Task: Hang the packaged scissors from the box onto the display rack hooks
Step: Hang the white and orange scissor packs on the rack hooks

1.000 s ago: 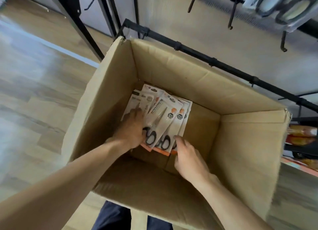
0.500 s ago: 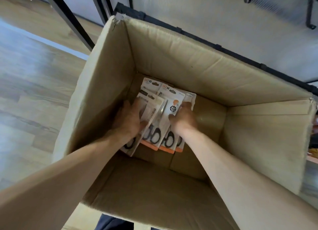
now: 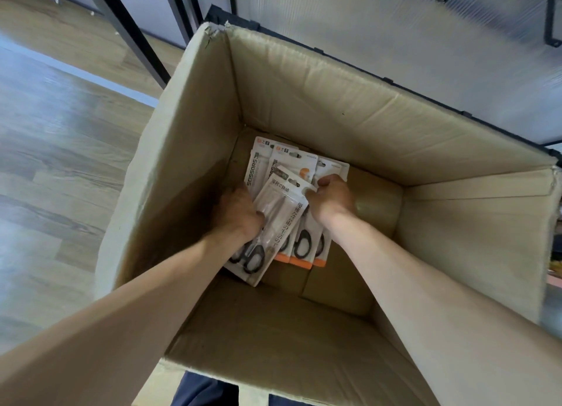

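Note:
Both my arms reach down into a tall open cardboard box. On its floor lies a fanned pile of packaged scissors, white cards with orange bottom strips and black handles. My left hand grips the topmost scissors package, which is tilted and lifted off the pile at its left side. My right hand has curled fingers that pinch the upper right edge of the same package, over the cards beneath. The display rack's black hooks show only at the top right edge.
Black rack frame bars run just behind the box's far wall, in front of a pale ribbed panel. Slanted black legs stand at upper left on a wooden floor. The box walls rise high around both forearms.
The top package has been raised and turned off the pile by my left hand. My right hand has moved up to its upper right edge. The camera has tipped closer over the box.

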